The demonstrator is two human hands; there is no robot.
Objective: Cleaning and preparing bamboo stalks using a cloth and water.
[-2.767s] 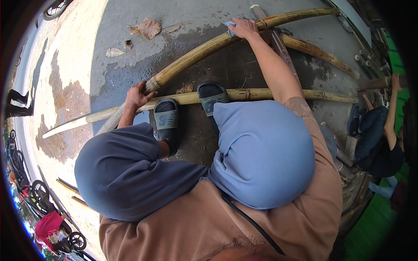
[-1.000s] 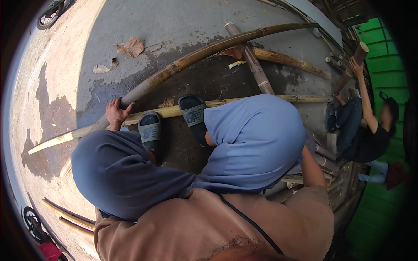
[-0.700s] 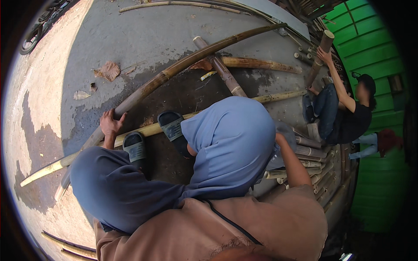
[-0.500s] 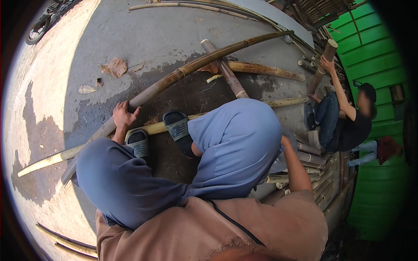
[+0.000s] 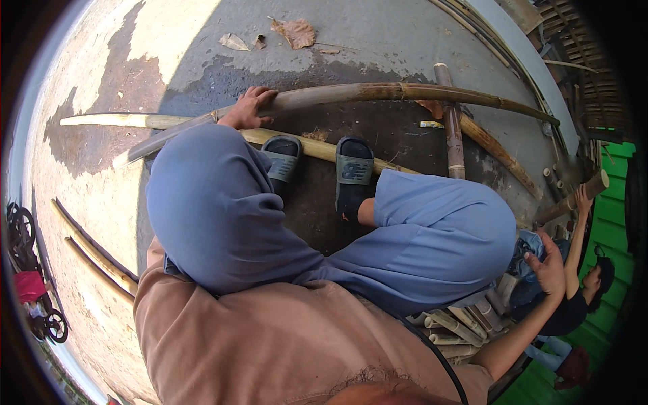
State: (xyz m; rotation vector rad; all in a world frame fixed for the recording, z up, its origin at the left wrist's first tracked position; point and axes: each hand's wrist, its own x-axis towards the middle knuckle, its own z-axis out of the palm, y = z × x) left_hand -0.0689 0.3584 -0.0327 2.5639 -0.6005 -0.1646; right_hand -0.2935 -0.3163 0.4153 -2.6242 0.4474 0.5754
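A long curved bamboo pole (image 5: 324,94) lies across in front of my feet, over a shorter bamboo piece (image 5: 451,128) at its right part. My left hand (image 5: 248,108) grips this pole near my left knee, fingers over its top. Out past my right knee, my right hand (image 5: 548,266) is raised with thumb and fingers apart, and nothing shows in it. A paler, yellowish bamboo pole (image 5: 317,147) runs under my sandals. Another brown bamboo piece (image 5: 493,145) slants beyond the short one.
At the right, a co-worker's hand (image 5: 582,199) holds a thick bamboo length (image 5: 567,202). Cut bamboo pieces (image 5: 459,327) are stacked beside my right thigh. Two thin poles (image 5: 94,246) lie on the left. Dry leaves (image 5: 295,32) and a small yellow item (image 5: 431,124) are on the floor.
My view has swung to the right, so the scene sits differently. My right hand has come out from beside my right knee into sight. My left hand stays on the curved pole.
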